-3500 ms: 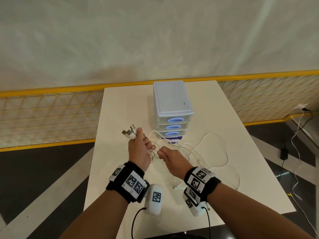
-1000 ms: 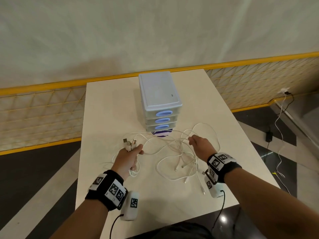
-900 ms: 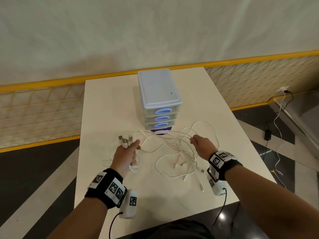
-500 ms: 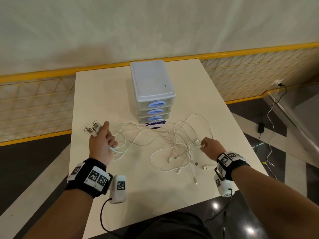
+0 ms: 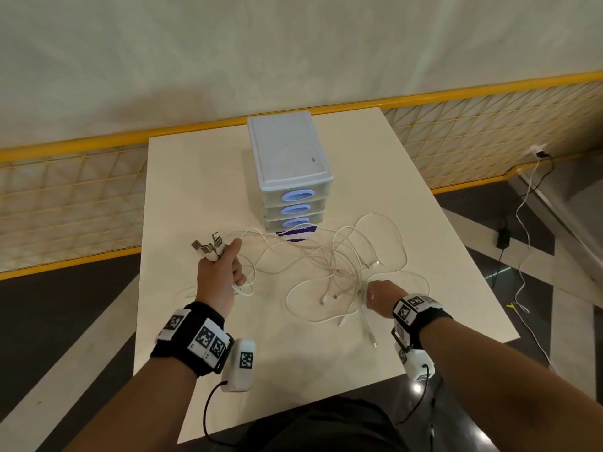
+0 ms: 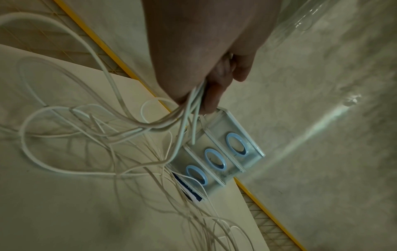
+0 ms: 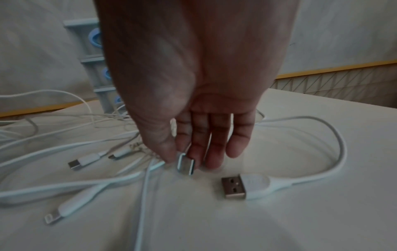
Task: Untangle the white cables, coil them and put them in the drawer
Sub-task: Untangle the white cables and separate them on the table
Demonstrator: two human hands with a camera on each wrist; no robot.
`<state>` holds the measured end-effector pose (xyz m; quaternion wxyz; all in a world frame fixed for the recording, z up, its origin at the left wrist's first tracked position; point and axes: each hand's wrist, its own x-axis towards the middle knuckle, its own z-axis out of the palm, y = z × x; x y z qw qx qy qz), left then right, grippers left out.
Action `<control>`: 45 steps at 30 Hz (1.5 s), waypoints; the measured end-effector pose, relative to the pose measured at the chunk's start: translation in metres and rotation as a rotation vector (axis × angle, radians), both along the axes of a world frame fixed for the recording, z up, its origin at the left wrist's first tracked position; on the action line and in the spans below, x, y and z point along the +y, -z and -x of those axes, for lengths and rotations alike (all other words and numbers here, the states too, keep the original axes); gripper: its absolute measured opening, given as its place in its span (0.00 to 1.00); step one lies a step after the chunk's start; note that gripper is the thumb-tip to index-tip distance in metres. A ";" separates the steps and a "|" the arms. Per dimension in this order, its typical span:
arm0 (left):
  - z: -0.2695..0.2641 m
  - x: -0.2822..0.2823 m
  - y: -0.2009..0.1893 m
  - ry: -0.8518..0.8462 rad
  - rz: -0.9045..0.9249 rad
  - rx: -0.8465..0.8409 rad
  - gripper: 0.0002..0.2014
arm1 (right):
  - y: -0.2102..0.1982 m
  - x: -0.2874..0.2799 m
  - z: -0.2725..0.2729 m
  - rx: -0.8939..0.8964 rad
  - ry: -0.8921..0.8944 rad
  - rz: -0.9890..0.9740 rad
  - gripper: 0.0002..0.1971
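**Both hands on the cables, in front of the drawers**

I take the drawers (image 5: 288, 171) as my landmark: a small three-drawer unit standing on the table (image 5: 182, 177), its blue ring handles facing me.

My left hand (image 5: 220, 275) is raised to the front left of the drawers. It is a fist, fingers curled round a bundle of cable ends; three or four USB plugs (image 5: 208, 246) stick up and out of the top of it, pointing away to the left. In the left wrist view the fingers (image 6: 214, 95) close on several strands that fall from the bottom of the hand (image 6: 204, 47) and fan out over the table toward the drawers (image 6: 219, 152). The forearm reaches forward, the wrist roughly straight.

My right hand (image 5: 380, 295) is low to the front right of the drawers, knuckles up, at the near right edge of the tangle. In the right wrist view the palm faces down, the fingers point at the table, and thumb and forefinger pinch a small metal plug (image 7: 185, 163) just above the surface; the other fingers (image 7: 217, 146) hang straight beside it. Another USB plug (image 7: 238, 186) lies loose on the table just beside that hand (image 7: 193, 76).

The cables (image 5: 339, 265) lie in loose overlapping loops on the table directly in front of the drawers, between my two hands, some strands touching its base. All three drawers look shut.
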<state>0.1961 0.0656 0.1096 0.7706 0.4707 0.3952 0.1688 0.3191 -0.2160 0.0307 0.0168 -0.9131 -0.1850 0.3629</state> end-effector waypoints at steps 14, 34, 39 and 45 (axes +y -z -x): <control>0.004 -0.001 -0.014 0.021 -0.179 -0.069 0.18 | -0.113 0.044 -0.013 -0.005 0.261 -0.835 0.11; 0.011 -0.031 -0.035 0.160 -0.258 -0.174 0.16 | -0.141 0.141 0.061 -0.031 0.071 -1.074 0.10; 0.009 -0.029 -0.042 0.143 -0.261 -0.133 0.14 | -0.135 0.146 0.069 -0.123 -0.017 -1.018 0.11; 0.006 -0.033 -0.043 0.178 -0.239 -0.155 0.15 | -0.139 0.148 0.076 -0.061 -0.088 -1.081 0.10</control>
